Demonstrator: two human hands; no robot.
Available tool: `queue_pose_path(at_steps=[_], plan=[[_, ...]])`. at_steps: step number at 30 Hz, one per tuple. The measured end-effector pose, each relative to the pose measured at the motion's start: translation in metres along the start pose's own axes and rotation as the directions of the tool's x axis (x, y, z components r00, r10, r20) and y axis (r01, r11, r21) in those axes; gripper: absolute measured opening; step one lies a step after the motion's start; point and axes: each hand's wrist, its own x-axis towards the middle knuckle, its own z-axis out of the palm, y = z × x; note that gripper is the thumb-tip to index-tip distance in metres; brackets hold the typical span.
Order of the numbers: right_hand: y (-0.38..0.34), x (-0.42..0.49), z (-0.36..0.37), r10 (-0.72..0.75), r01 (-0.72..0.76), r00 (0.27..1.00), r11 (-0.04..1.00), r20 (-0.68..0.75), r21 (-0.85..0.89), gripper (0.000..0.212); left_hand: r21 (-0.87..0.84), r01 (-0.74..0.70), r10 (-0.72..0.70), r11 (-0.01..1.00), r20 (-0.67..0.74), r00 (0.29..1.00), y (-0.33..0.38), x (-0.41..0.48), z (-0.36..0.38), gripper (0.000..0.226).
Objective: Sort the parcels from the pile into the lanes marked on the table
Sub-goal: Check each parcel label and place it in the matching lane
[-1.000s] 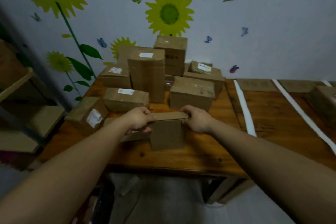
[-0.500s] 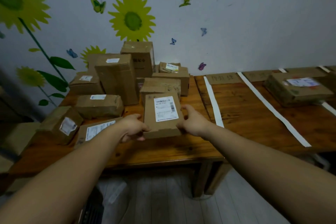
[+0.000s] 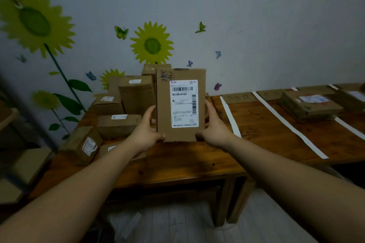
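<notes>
The box (image 3: 164, 108) is held upright above the table (image 3: 187, 162), label (image 3: 184, 103) facing out. It is stiff cardboard, probably light though the dim view hides much, and its flat sides suit a squeeze. The left hand (image 3: 147, 130) and right hand (image 3: 214, 130) grip its lower side edges. The pile (image 3: 136, 96) sits beyond the left fingers (image 3: 150, 113), the taped lanes (image 3: 230, 116) beyond the right.

The brown rectangular cardboard parcel (image 3: 164, 108) carries a white printed label (image 3: 184, 103) with black barcode stripes and dark handwriting. The wooden desk (image 3: 197, 163) is reddish-brown with dark knots. The flat lane tape strips (image 3: 288, 124) are white. The pale grey-blue wall (image 3: 276, 25) is patterned with yellow, green-centred sunflower decals (image 3: 152, 45) and green, blue and purple butterfly decals (image 3: 121, 32).
</notes>
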Motion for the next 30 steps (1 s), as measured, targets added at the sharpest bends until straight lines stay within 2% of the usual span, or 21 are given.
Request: queue_pose_path(at_steps=[5, 10, 12, 14, 18, 21, 23, 26, 30], plan=[[0.001, -0.024, -0.008, -0.016, 0.016, 0.998, 1.000, -0.057, -0.002, 0.100, 0.027, -0.025, 0.023, 0.999, 0.058, 0.998, 0.001, -0.011, 0.011, 0.095], [0.008, -0.031, -0.042, 0.041, -0.032, 0.985, 0.998, -0.170, 0.052, 0.100, 0.029, 0.017, -0.021, 0.999, 0.144, 0.989, 0.014, -0.008, 0.037, 0.074], [0.015, -0.035, -0.064, 0.056, -0.050, 0.986, 0.998, -0.155, 0.045, 0.097, 0.060, 0.011, -0.018, 0.998, 0.124, 0.992, 0.026, -0.001, 0.051, 0.064], [0.023, -0.043, -0.086, 0.066, -0.061, 0.991, 0.997, -0.115, 0.049, 0.091, 0.050, -0.006, 0.001, 0.999, 0.102, 0.995, 0.040, 0.008, 0.070, 0.064], [0.052, -0.054, -0.142, 0.082, -0.083, 0.985, 0.997, -0.150, -0.004, 0.077, 0.027, -0.025, 0.021, 0.999, 0.136, 0.990, 0.070, 0.023, 0.135, 0.075], [0.085, -0.063, -0.196, 0.122, -0.132, 0.985, 0.989, -0.121, -0.072, 0.088, 0.009, -0.015, 0.014, 1.000, 0.143, 0.990, 0.089, 0.033, 0.202, 0.070], [0.109, -0.071, -0.230, 0.136, -0.148, 0.988, 0.972, -0.078, -0.183, 0.095, 0.008, 0.000, -0.001, 1.000, 0.147, 0.989, 0.101, 0.041, 0.250, 0.062], [0.145, -0.080, -0.277, 0.159, -0.193, 0.975, 0.951, -0.153, -0.242, 0.082, 0.023, 0.053, -0.057, 0.998, 0.170, 0.984, 0.112, 0.059, 0.314, 0.056], [0.185, -0.079, -0.322, 0.233, -0.296, 0.939, 0.921, -0.251, -0.252, 0.064, 0.046, 0.123, -0.131, 0.991, 0.287, 0.949, 0.114, 0.077, 0.370, 0.071]])
